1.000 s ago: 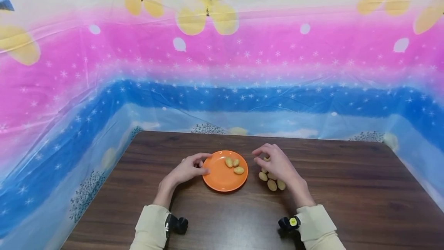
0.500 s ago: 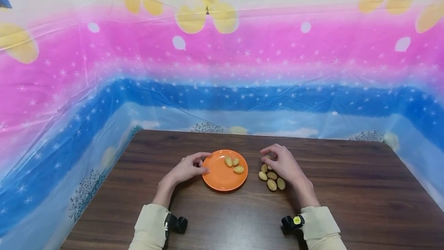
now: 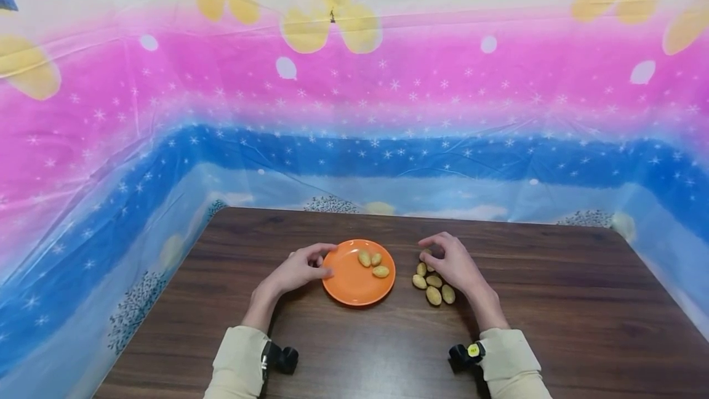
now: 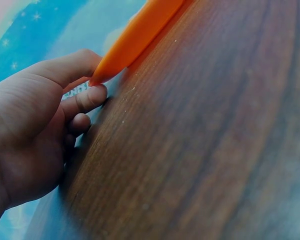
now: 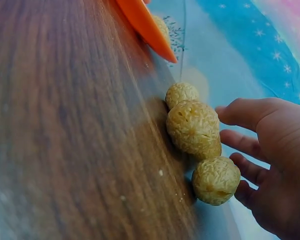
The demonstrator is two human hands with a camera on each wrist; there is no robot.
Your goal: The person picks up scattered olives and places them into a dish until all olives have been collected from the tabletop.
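My left hand point(image 3: 303, 267) pinches the near-left rim of an orange plate point(image 3: 346, 291), its thumb and fingers at the edge in the left wrist view. On the plate lie 3 yellow-brown oval walnuts point(image 3: 380, 271) with wrinkled shells. To the right of the plate, several more walnuts point(image 3: 434, 295) form a loose cluster on the table. My right hand point(image 3: 455, 261) curls its thumb and forefinger round a walnut point(image 3: 426, 253) at the far end of that cluster, partly hidden by the fingers. In the right wrist view its fingertips reach behind the walnuts point(image 5: 192, 127).
The dark wood-grain table point(image 3: 354, 350) ends at a back edge. Behind and to the left, a printed pink and blue cloth point(image 3: 354, 97) hangs down to it. A black wrist camera point(image 3: 288, 360) and another wrist camera point(image 3: 460, 356) sit at the cuffs.
My right hand has moved a little to the right and settled at the far end of the cluster. The left hand and plate have hardly moved.
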